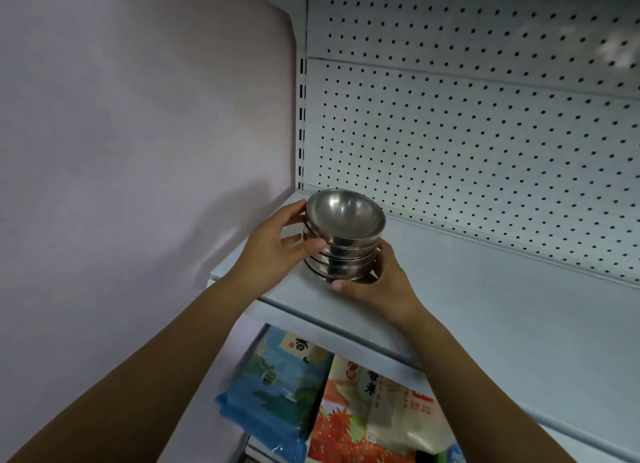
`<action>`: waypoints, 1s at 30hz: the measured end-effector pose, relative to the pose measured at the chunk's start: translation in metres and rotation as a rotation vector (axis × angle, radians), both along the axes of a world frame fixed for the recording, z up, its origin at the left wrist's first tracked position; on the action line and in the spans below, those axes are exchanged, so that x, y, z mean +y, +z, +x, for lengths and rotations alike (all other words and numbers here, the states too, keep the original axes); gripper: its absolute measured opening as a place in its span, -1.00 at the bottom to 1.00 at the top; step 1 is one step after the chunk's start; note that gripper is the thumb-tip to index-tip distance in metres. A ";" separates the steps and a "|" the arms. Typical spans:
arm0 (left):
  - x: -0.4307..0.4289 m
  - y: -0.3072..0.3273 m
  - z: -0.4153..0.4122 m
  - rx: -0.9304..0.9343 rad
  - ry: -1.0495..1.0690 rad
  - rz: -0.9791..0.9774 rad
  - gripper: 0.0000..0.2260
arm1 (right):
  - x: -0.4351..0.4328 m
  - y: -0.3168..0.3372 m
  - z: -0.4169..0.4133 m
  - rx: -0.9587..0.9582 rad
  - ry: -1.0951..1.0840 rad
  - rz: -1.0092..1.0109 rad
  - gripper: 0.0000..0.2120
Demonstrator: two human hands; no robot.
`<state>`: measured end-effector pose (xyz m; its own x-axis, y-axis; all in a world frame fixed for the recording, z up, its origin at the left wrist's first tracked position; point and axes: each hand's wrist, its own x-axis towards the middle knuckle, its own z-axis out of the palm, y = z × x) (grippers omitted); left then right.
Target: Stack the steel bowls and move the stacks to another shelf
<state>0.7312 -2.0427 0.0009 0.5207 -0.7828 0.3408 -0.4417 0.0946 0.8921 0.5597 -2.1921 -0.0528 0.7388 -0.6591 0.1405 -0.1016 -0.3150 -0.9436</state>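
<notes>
Stack of steel bowls [343,241] nested, several deep, sitting at or just above the left front corner of the white shelf [485,306]; contact with the shelf surface hidden by the hands, so can't tell if fully set down. Top bowl tilted slightly toward camera, lower rims roughly aligned. Left hand [273,251] wrapped on the left side of the stack, fingers [311,245] pressed against the mid rims, thumb up near the top rim. Right hand [377,282] cupping the lower right of the stack, thumb across the front of the bottom bowl. Both grasping the stack, neither released. Pegboard back panel [485,133] behind, rest of this shelf bare. Lower shelf holds rice bags [277,393], unrelated. Progress read: stacking looks done for this batch, stack either arriving on or leaving this shelf, direction not determinable from one frame. No other bowls or stacks visible, so remaining count unknown. Left to do, likely: settle stack flat, let go, check for more bowls elsewhere. Risk: tilted top bowl could slide if let go unevenly.
</notes>
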 end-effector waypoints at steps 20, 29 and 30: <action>0.013 -0.084 0.072 -0.468 0.440 0.392 -0.50 | -0.051 0.023 0.142 0.154 -0.218 -0.028 -0.03; 0.010 -0.087 0.078 -0.555 0.427 0.442 -0.46 | -0.075 0.027 0.180 0.238 -0.312 -0.076 -0.04; 0.010 -0.087 0.078 -0.558 0.429 0.449 -0.46 | -0.077 0.026 0.183 0.238 -0.325 -0.082 -0.03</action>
<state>0.8093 -2.0327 -0.0861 0.6520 -0.6779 0.3397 -0.7464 -0.4950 0.4448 0.7429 -2.2694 -0.0267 0.5125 -0.8571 0.0525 -0.4208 -0.3040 -0.8547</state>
